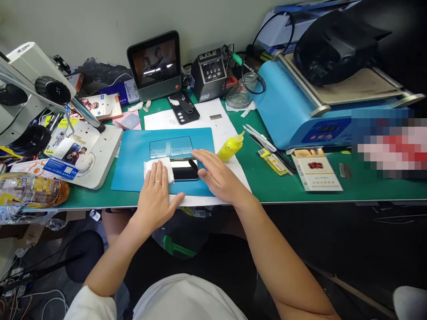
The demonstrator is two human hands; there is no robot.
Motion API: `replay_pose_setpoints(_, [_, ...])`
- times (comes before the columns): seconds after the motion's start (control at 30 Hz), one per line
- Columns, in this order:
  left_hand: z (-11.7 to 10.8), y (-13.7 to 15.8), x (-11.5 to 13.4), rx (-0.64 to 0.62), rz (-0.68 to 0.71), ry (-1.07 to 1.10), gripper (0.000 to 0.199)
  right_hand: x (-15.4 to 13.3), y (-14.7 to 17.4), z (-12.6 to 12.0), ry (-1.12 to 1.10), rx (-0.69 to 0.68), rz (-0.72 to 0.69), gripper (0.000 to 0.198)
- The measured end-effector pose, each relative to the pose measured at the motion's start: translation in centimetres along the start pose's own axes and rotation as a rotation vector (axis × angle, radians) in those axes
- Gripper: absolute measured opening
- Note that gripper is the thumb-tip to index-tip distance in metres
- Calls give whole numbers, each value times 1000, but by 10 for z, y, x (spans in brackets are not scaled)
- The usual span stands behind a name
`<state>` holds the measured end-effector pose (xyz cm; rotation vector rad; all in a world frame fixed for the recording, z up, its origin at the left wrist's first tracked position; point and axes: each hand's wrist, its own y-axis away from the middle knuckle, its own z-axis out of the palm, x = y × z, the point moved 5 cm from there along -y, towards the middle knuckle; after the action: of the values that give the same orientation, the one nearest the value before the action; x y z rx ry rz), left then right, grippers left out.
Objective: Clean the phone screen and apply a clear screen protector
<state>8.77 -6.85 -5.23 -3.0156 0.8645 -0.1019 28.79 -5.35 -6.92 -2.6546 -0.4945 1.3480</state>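
A phone point(183, 170) with a dark, glossy screen lies sideways on a blue mat point(128, 175). My left hand point(155, 189) rests with fingers stretched flat on a folded white tissue point(170, 171), which covers the phone's left end. At the opposite end, my right hand point(220, 175) hovers close to the phone's edge, its fingers extended and the thumb apart; whether it touches is unclear. Just behind the phone lies a clear glass screen panel point(171, 146) with a dark border. A yellow squeeze bottle point(231, 146) is beyond my right hand, leaning on its side.
White paper point(238, 171) lies under the mat. A microscope stand point(103, 155) is at left, a blue machine point(283, 102) at right. Behind are a tablet-like display point(155, 66), soldering station point(208, 75) and black phone case point(183, 108). Tweezers point(263, 138) and a cigarette pack point(316, 171) lie right.
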Motion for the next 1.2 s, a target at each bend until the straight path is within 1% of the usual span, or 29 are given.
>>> replay_pose_setpoints(0.17, [3, -9, 7, 12, 62, 62, 89, -2, -1, -1, 0, -1, -15, 82])
replay_pose_setpoints(0.27, [3, -9, 10, 18, 73, 80, 90, -2, -1, -2, -12, 14, -6, 84])
replay_pose_setpoints(0.43, [2, -12, 17, -5, 94, 72, 89, -1, -1, -1, -20, 0, -35, 84])
replay_pose_setpoints(0.57, [3, -16, 26, -20, 112, 83, 90, 0, -1, -1, -26, 29, -28, 84])
replay_pose_setpoints(0.73, [6, -20, 41, -33, 117, 97, 89, 0, -1, 0, -25, 0, -29, 87])
replay_pose_setpoints(0.87, [8, -24, 50, -16, 132, 98, 88, 3, -1, -1, -27, 34, 13, 89])
replay_pose_setpoints(0.97, [8, -25, 54, -18, 124, 92, 89, 5, 0, 0, -56, 30, 30, 91])
replay_pose_setpoints(1.2, [11, -28, 63, -11, 123, 88, 89, 6, 3, -4, -111, 63, 54, 102])
